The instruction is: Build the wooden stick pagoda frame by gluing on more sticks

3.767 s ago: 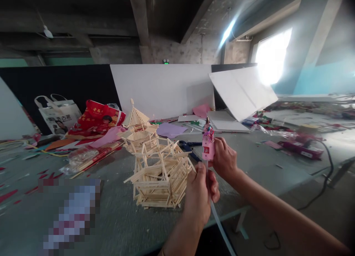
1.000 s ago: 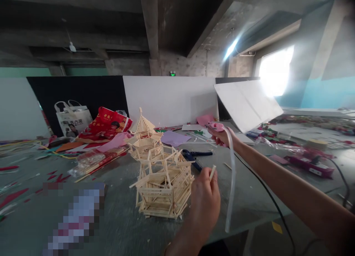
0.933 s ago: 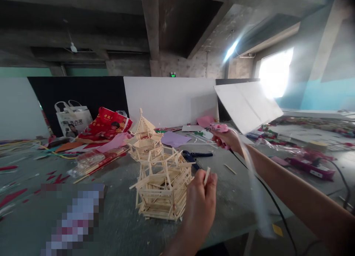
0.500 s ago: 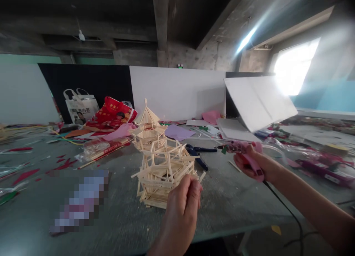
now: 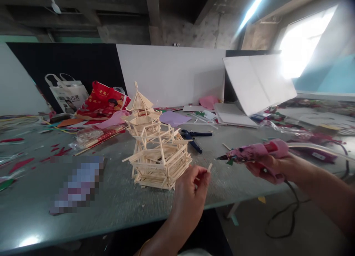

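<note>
Between the closed thumb and fingers of my left hand [image 5: 192, 189] is a short, thin wooden stick [image 5: 210, 167], its tip poking up. Just behind that hand stands a tiered pagoda model [image 5: 158, 156] built of pale wooden sticks, with a pointed roof on top. My right hand [image 5: 273, 167] is wrapped round a pink hot glue gun [image 5: 255, 152], whose dark nozzle points left toward the stick, a gap apart from it. A clear glue stick [image 5: 310, 147] runs out of the gun's rear.
Dark-handled pliers [image 5: 196, 137] lie behind the pagoda. A red bag [image 5: 102, 101], a white tote bag [image 5: 69, 95] and a purple sheet [image 5: 175, 118] are farther back. Red scraps [image 5: 22, 164] and a pixelated oblong object [image 5: 79, 184] lie left. A cable [image 5: 294, 211] hangs at the right.
My left hand has moved right, off the pagoda's front corner, and the stick's tip now shows. The glue gun has come nearer and turned to point left. The whole view has shifted.
</note>
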Demonstrator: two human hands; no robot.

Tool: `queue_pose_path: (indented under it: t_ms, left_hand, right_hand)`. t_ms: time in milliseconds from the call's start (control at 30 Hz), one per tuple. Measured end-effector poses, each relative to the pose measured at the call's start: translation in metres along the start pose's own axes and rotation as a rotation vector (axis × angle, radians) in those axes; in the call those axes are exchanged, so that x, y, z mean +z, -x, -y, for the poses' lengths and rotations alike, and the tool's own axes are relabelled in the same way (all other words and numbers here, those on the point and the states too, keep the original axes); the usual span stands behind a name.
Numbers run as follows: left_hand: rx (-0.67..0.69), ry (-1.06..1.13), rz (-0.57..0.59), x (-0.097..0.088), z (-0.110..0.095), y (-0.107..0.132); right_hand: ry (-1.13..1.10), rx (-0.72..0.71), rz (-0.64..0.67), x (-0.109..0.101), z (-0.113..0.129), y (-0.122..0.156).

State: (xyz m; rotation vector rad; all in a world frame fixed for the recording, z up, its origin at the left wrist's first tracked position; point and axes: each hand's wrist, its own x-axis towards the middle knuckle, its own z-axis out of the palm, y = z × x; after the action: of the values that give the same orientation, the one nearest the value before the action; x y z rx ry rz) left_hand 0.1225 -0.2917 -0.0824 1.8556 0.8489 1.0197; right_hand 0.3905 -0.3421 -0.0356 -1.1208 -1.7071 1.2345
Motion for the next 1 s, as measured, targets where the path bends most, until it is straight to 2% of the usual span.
queue_pose_path:
  t_ms: [133,267,433,667,833,1000]
  left_hand:
    - [0.157,-0.141,-0.071,-0.002,0.005,0.006]
    - [0.249,-0.198,-0.102,-0.004,0.014,0.008]
    - [0.218,-0.181,-0.111,-0.005,0.021,0.009]
    - [0.255,-0.163,-0.131,-0.006,0.02,0.009]
    - [0.258,-0.169,-0.14,-0.006,0.021,0.009]
    - [0.245,-0.171,-0.131,-0.006,0.023,0.009]
  right_hand:
    - [0.05,0.183,-0.087,0.015,0.025,0.008]
    - [0.087,0.211,-0.085,0.02,0.036,0.008]
    - [0.111,0.198,-0.032,0.022,0.034,0.006]
    - [0.113,0.27,-0.083,0.033,0.038,0.0]
    - [0.16,0.236,-0.047,0.033,0.04,-0.003]
    - [0.177,0.256,-0.072,0.031,0.037,-0.002]
